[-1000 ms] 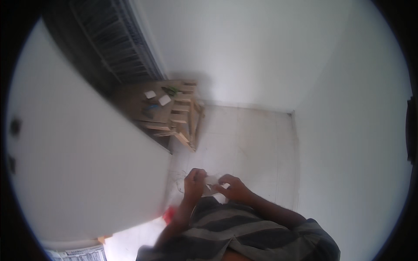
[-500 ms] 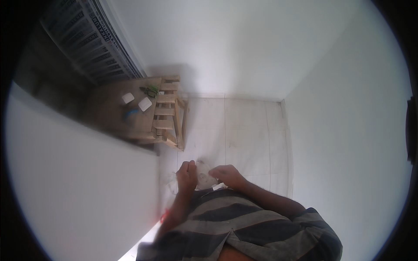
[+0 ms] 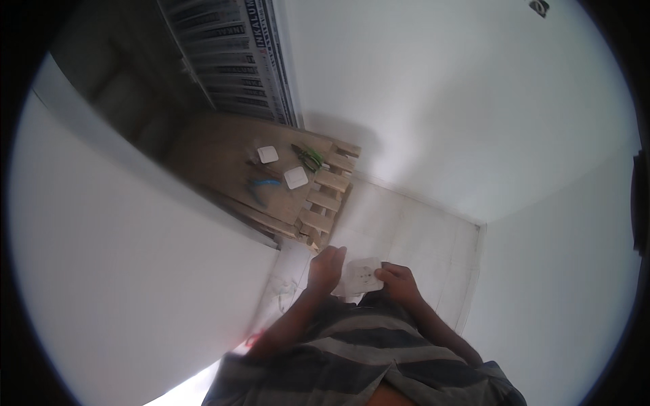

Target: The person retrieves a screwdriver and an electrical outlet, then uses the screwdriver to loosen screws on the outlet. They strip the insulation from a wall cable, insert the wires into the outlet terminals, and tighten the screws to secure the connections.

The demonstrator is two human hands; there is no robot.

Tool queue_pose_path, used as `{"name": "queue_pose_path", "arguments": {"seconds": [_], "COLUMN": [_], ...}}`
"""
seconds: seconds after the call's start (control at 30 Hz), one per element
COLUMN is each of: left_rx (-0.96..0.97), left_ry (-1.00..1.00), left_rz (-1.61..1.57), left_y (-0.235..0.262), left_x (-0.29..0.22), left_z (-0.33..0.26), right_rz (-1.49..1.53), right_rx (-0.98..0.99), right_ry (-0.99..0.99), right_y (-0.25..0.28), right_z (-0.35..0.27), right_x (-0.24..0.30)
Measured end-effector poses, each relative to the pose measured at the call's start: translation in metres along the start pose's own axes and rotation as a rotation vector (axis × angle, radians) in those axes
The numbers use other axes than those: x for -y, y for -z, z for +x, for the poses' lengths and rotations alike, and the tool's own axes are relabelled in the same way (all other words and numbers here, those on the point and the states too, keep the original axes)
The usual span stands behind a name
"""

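A white square wall socket [image 3: 367,276] with small holes in its face is in front of my waist. Gripping its right edge is my right hand [image 3: 399,283], thumb on the face and fingers behind. My left hand [image 3: 328,268] is beside the socket's left side, its fingers curled closed. Pale, see-through material shows between that hand and the socket; whether the fingers hold it I cannot make out.
To the left stands a wooden slatted table [image 3: 237,145]. On it lie green-handled pliers [image 3: 309,158], a blue-handled tool [image 3: 264,183] and two white square pieces, one [image 3: 268,154] farther back than the other [image 3: 295,178]. A wall opening [image 3: 539,7] appears at upper right.
The socket now shows its face plainly, held at its right edge by my right hand. Both hands appear farther right, and the view has turned, shifting the table rightward.
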State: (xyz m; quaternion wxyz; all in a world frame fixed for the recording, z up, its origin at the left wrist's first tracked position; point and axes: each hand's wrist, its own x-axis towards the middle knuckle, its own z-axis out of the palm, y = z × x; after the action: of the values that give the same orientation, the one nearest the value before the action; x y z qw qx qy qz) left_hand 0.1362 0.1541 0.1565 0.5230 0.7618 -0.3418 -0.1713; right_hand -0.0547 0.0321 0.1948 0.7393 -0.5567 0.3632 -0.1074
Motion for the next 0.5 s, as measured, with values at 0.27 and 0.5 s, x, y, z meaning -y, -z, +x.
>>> {"name": "queue_pose_path", "arguments": {"seconds": [0.27, 0.5], "left_rx": [-0.061, 0.037], "left_ry": [0.331, 0.833], "left_rz": [0.424, 0.763], "left_y": [0.051, 0.061], "left_x": [0.16, 0.139], "left_z": [-0.03, -0.059], "right_rz": [0.364, 0.093], "right_rx": [-0.135, -0.005], "right_ry": [-0.038, -0.113], "right_y": [0.034, 0.07], "right_z": [0.06, 0.156], "right_x": [0.012, 0.04]}}
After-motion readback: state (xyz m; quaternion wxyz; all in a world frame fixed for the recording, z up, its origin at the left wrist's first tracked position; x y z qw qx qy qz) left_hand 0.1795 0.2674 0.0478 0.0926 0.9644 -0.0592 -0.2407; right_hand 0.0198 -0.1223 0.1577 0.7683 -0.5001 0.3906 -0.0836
